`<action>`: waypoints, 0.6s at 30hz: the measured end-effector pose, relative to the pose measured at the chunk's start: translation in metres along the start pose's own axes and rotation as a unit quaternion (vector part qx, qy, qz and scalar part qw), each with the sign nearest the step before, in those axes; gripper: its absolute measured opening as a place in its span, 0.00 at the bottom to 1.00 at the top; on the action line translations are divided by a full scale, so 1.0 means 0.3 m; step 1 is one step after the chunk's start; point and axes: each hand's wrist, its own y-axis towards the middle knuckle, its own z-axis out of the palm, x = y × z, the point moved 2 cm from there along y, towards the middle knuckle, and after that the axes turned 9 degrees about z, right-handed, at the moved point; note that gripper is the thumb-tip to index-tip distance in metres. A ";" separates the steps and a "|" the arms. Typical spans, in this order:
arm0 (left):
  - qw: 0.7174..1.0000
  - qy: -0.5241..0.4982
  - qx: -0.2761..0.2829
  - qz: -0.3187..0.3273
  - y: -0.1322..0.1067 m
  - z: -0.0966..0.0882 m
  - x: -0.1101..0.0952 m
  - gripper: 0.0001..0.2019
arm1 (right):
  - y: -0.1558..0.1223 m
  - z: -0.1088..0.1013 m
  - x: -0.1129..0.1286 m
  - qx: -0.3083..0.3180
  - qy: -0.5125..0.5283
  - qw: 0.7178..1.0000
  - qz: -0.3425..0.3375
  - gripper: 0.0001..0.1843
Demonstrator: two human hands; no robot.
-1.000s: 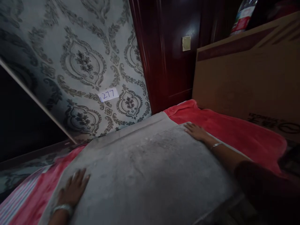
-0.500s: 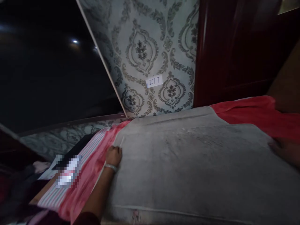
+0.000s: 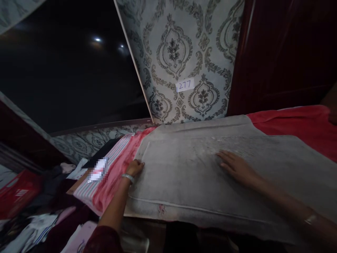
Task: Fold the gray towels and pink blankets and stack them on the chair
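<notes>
A grey cloth point(image 3: 179, 175), marked with wrinkles and faint stains, lies spread out over a table-like surface. My left hand point(image 3: 134, 168), with a bracelet at its wrist, is at the cloth's left margin, its fingers curled in a pinch on the fabric. Flat on the middle of the cloth rests my right hand point(image 3: 237, 168), fingers stretched out and pointing left. Pink and striped fabric point(image 3: 110, 175) emerges from beneath the grey cloth on the left. Red fabric point(image 3: 292, 119) shows at its far right.
Behind the cloth stands a patterned wall with a paper label point(image 3: 185, 84) reading 277. A large dark screen point(image 3: 73, 77) is at the left, and a dark red door-like panel point(image 3: 284, 52) at the right. Several clothes point(image 3: 42, 228) are heaped at the lower left beside a red bag point(image 3: 19, 195).
My right hand has moved left from the cloth's right side to its middle. My left hand stays at the left margin. The camera view has shifted left, showing more of the clothes heap.
</notes>
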 end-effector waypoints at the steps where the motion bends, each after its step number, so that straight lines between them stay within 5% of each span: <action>1: 1.000 -0.019 0.003 -0.003 -0.007 -0.004 0.004 0.11 | 0.001 0.031 0.049 0.011 -0.012 1.000 -0.006 0.32; 6: 0.989 -0.145 0.036 -0.003 -0.037 -0.025 0.016 0.12 | -0.031 0.119 0.141 0.028 -0.032 0.999 -0.004 0.31; 15: 0.944 -0.322 0.069 -0.032 -0.059 -0.055 -0.015 0.25 | -0.028 0.107 0.150 0.033 -0.012 0.999 0.014 0.31; 18: 0.940 -0.338 0.049 0.012 -0.042 -0.093 -0.077 0.28 | -0.019 0.110 0.141 0.044 0.007 0.999 0.015 0.31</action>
